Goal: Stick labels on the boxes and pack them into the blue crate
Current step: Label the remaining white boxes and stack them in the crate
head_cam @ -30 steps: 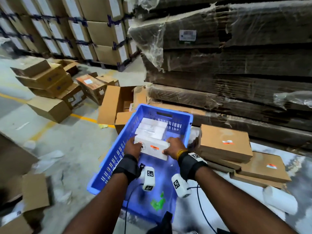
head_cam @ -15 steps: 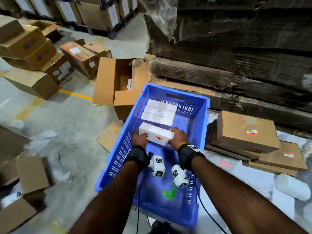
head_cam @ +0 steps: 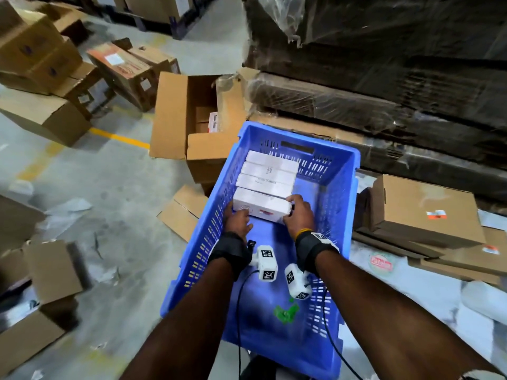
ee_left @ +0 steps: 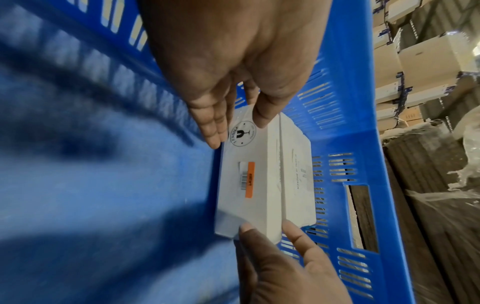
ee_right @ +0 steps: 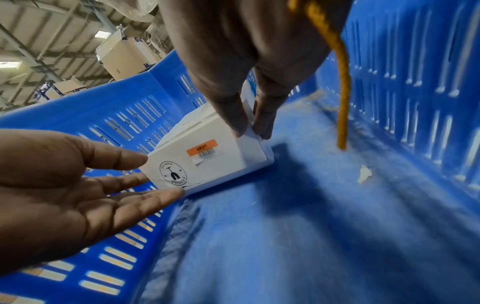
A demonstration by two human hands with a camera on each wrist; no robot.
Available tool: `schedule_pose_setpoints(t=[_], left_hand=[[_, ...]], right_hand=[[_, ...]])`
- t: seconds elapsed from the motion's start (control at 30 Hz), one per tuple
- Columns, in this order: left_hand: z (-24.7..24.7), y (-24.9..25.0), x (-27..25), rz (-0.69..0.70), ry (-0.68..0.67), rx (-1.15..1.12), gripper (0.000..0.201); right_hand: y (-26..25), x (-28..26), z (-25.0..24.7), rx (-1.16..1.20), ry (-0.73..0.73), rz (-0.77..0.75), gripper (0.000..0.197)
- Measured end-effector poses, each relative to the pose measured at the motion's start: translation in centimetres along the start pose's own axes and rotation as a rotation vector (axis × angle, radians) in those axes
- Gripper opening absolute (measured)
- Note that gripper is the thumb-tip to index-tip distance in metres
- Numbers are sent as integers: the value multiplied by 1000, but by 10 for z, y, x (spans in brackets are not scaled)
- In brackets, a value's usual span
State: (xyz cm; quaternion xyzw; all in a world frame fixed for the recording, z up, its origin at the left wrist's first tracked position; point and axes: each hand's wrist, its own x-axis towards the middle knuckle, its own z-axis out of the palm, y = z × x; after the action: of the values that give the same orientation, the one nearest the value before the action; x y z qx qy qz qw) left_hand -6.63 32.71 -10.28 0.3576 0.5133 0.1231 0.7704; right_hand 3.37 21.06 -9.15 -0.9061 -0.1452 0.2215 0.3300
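The blue crate [head_cam: 337,209] stands on the floor with three white boxes [head_cam: 270,171] in a row against its far left wall. A fourth white box [head_cam: 263,204] with an orange barcode label [ee_right: 201,148] and a round fragile mark stands on the crate floor against that row. My left hand [head_cam: 238,219] touches the box's left end with straight, spread fingers [ee_right: 166,195]. My right hand [head_cam: 297,209] pinches the right end between thumb and fingers [ee_right: 235,123]. The left wrist view shows the box [ee_left: 249,181] between both hands.
An open brown carton [head_cam: 203,111] stands beyond the crate. Flat brown boxes with labels [head_cam: 422,209] lie stacked to the right, before plastic-wrapped cardboard sheets [head_cam: 384,78]. Loose cartons [head_cam: 41,64] litter the floor at the left. A green scrap [head_cam: 285,314] lies in the crate.
Both hands have lowered the white box and pushed it forward against the row in the crate. The head view has tipped down and closer.
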Motion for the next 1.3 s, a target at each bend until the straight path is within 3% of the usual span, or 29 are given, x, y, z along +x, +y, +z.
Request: schedule_pose_setpoints(t=[0.13, 0.23, 0.33, 0.43, 0.6, 0.73, 0.83, 0.93, 1.07, 1.2, 1.3], left_hand=[[8, 5, -8, -45, -13, -121, 22], [8, 4, -6, 9, 70, -169, 46], [8, 6, -6, 40, 60, -51, 26], [7, 8, -9, 6, 45, -50, 19], [7, 7, -11, -19, 14, -63, 42], [4, 3, 0, -34, -10, -75, 47], [7, 11, -15, -26, -7, 3, 39], [10, 8, -17, -56, -37, -122, 20], [11, 4, -14, -83, -13, -118, 35], [14, 1, -16, -75, 40, -113, 27], [15, 3, -25, 14, 57, 107, 14]], right_hand=[[-1, 5, 4, 71, 51, -50, 53], [-3, 8, 7, 82, 48, -60, 59], [0, 12, 9, 74, 34, -65, 61], [3, 16, 7, 54, -1, -69, 62], [4, 13, 3, 50, -31, -88, 70], [3, 9, 0, 42, -45, -77, 74], [3, 7, -2, 13, -59, -84, 73], [2, 4, -3, -25, -82, -106, 72], [0, 1, -4, -33, -78, -87, 70], [-1, 0, -6, -40, -66, -83, 69], [0, -3, -7, -41, -61, -71, 70]])
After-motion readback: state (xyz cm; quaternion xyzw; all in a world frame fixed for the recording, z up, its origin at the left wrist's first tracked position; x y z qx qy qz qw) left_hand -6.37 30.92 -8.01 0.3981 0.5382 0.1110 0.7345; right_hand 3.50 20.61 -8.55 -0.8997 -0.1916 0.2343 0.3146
